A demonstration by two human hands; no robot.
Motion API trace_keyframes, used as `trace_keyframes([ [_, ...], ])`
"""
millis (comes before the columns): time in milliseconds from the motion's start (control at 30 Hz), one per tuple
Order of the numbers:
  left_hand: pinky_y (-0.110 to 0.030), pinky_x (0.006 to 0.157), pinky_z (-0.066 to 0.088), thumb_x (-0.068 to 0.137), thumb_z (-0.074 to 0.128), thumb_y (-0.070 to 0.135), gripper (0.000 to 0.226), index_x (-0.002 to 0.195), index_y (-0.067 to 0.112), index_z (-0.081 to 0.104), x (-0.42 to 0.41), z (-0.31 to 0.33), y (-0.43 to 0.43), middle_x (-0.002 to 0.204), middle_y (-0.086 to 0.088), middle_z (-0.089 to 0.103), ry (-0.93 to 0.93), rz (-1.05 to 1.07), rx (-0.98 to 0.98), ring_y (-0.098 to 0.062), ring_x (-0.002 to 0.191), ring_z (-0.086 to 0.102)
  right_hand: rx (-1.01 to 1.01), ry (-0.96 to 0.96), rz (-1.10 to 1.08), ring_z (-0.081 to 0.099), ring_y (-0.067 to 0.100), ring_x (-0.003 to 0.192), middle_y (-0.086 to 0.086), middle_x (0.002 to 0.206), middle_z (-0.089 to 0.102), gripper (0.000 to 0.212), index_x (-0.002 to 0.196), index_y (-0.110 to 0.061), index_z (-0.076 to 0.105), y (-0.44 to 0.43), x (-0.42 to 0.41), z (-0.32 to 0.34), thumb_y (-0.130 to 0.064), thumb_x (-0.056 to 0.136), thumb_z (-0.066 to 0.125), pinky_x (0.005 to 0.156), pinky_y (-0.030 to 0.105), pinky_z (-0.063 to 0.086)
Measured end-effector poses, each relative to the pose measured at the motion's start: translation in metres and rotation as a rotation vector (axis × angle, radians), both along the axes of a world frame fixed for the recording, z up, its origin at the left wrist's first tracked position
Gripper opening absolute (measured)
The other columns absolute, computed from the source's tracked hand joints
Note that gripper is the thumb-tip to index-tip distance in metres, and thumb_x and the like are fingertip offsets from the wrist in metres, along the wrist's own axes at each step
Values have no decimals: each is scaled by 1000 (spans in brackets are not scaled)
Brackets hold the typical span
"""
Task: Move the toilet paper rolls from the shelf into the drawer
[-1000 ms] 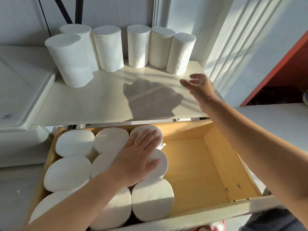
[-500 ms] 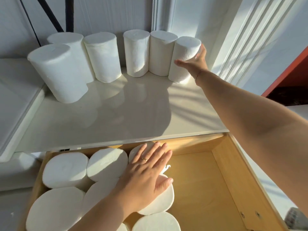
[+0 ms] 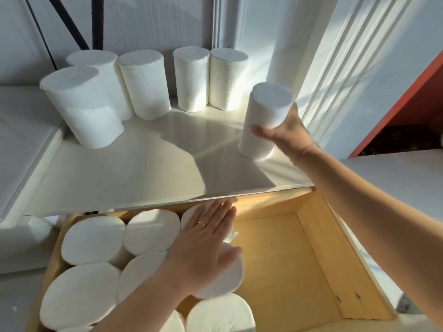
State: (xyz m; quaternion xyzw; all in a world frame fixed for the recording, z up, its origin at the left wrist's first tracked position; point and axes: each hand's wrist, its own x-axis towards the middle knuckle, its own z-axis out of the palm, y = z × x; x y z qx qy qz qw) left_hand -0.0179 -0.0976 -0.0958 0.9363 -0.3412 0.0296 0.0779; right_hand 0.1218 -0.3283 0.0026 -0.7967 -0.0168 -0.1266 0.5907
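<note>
The right hand [image 3: 285, 133] is wrapped around a toilet paper roll [image 3: 266, 116] at about the middle of its height, thumb in front and the other fingers hidden behind. The roll leans a little to the left; its bottom edge is at the right end of the white shelf [image 3: 148, 168], and I cannot tell for sure if it touches the shelf or is just above it. Five more rolls [image 3: 143, 82] stand upright along the back and left of the shelf.

Below, the wooden drawer [image 3: 318, 238] is open. Its left part is filled with rolls standing on end [image 3: 93, 238], and its right part is bare wood. The left hand [image 3: 203, 248] lies flat with the fingers spread, grasping nothing, pressing on the rolls next to the free space.

The roll looks light and soft, so a moderate squeeze around its side should be enough; too much force would dent it. The paper surface is probably not slippery.
</note>
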Motion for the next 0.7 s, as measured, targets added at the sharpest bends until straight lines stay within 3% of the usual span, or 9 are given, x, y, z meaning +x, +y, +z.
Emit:
trace_keyframes([
  [67, -35, 115, 0, 93, 16, 60, 72, 149, 15, 13, -2, 0, 0, 156, 1, 3, 8, 13, -9, -17, 145, 1, 26, -18, 83, 53, 34, 121, 20, 130, 54, 99, 136, -4, 36, 0, -45, 3, -29, 53, 84, 104, 50, 45],
  [267, -38, 110, 17, 92, 22, 56, 73, 142, 4, 32, -13, 5, 0, 150, -11, 31, -43, 65, 22, -25, 139, 28, 29, 7, 202, 58, 29, 115, 15, 123, 59, 89, 134, -9, 42, -3, -145, 3, -26, 56, 83, 95, 41, 52],
  [367, -37, 114, 7, 89, 12, 60, 79, 147, 7, 18, -18, 4, 0, 155, -10, 18, -6, 108, 23, -24, 143, 14, 32, 47, 220, 60, 27, 114, 11, 121, 62, 88, 132, -12, 45, 0, -166, -15, -26, 55, 85, 95, 43, 52],
  [467, -36, 117, -8, 83, 1, 64, 83, 148, 12, 2, -22, -3, 1, 157, -4, -3, -8, 130, 36, -19, 145, -6, 70, 122, 252, 63, 21, 106, 6, 114, 65, 80, 124, -18, 51, 7, -183, -49, -22, 52, 85, 89, 35, 54],
  [567, -45, 117, 12, 89, 14, 61, 78, 142, 6, 33, -26, 4, 2, 153, -11, 24, -6, 117, 24, -25, 142, 18, 19, 217, 147, 63, 9, 99, -9, 105, 65, 76, 113, -37, 50, 12, -187, -78, -22, 48, 87, 79, 21, 55],
  [633, -42, 112, 25, 93, 12, 59, 79, 133, 2, 47, -25, 8, 2, 143, -14, 42, -45, 108, 43, -29, 133, 39, -50, 243, 53, 62, 10, 102, -7, 108, 63, 79, 115, -36, 49, 12, -184, -92, -22, 49, 89, 82, 25, 56],
  [700, -37, 110, 21, 93, 6, 58, 82, 128, 1, 53, -25, 13, 2, 136, -14, 50, -22, 125, 47, -29, 126, 48, -107, 262, -41, 57, 12, 110, -2, 119, 55, 89, 124, -27, 44, 13, -181, -101, -22, 49, 92, 90, 31, 53],
])
